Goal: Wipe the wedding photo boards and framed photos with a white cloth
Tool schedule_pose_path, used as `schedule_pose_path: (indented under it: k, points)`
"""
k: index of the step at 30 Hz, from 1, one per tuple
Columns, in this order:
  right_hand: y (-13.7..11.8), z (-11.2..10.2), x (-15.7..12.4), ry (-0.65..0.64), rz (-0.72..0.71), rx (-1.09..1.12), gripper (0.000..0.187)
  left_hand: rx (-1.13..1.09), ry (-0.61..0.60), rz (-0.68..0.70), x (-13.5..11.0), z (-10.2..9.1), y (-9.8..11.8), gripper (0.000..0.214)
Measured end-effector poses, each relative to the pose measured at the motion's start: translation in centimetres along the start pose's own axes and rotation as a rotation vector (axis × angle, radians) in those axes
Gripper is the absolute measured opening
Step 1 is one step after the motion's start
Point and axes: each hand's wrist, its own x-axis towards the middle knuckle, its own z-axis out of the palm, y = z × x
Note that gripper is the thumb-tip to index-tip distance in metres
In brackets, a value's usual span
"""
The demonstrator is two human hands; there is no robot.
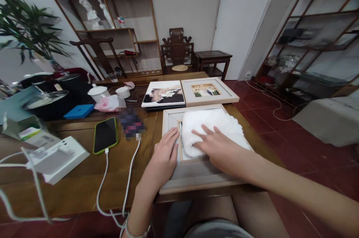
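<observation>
A pale wooden picture frame (193,180) lies flat at the near edge of the wooden table (78,189). A fluffy white cloth (213,124) covers most of its glass. My right hand (217,146) lies flat on the cloth's near edge, fingers spread and stretched out. My left hand (164,159) rests palm down on the frame's left border, fingers straight and together, holding nothing.
Behind it lie a frameless photo print (163,94) and a second pale frame (209,91). A phone in a green case (105,135) with a white cable, a white power strip (60,157), cups, a blue box and pots sit to the left. Shelves and a chair stand behind.
</observation>
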Motion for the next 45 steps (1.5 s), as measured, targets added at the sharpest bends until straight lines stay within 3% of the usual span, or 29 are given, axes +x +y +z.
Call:
schedule_pose_path:
  k: [5, 8, 13, 19, 24, 28, 31, 35, 39, 42, 45]
  points:
    - [-3.0, 0.6, -4.0, -0.125, -0.119, 0.129, 0.035, 0.021, -0.006, -0.005, 0.1, -0.1, 0.1, 0.04]
    - [-4.2, 1.8, -4.7, -0.073, -0.154, 0.19, 0.028, 0.039, -0.017, -0.003, 0.2, -0.2, 0.1, 0.041]
    - [-3.9, 1.5, -4.1, -0.07, -0.09, 0.23, 0.049, 0.046, -0.015, 0.01, 0.2, -0.1, -0.1, 0.04]
    - [-0.1, 1.0, -1.9, 0.083, 0.055, 0.124, 0.059, -0.022, 0.024, 0.019, -0.1, -0.2, 0.1, 0.04]
    - [2.6, 0.1, 2.6, 0.215, 0.097, 0.029, 0.065, -0.064, 0.108, 0.005, -0.1, -0.8, 0.6, 0.044]
    - [1.6, -0.5, 6.2, 0.184, 0.028, -0.045, 0.057, -0.066, 0.19, -0.035, 0.1, -0.8, 0.5, 0.046]
    - [-0.6, -0.5, 7.0, 0.122, 0.028, -0.043, 0.044, -0.071, 0.271, -0.06, 0.1, -0.6, 0.0, 0.046]
    - [-3.4, -0.4, 4.9, -0.012, 0.031, -0.025, 0.035, -0.069, 0.261, -0.024, 0.0, -0.3, -0.7, 0.048]
    - [-5.4, 0.0, 1.3, 0.056, -0.069, 0.003, 0.029, -0.067, 0.257, -0.047, 0.1, -0.4, -0.7, 0.047]
    - [-6.1, 0.2, -0.7, -0.042, -0.091, 0.084, 0.028, -0.024, 0.226, -0.057, 0.3, -0.5, -0.3, 0.046]
    - [-5.8, 0.4, -2.2, -0.139, -0.022, 0.108, 0.028, 0.017, 0.174, -0.031, 0.5, -0.6, -0.1, 0.046]
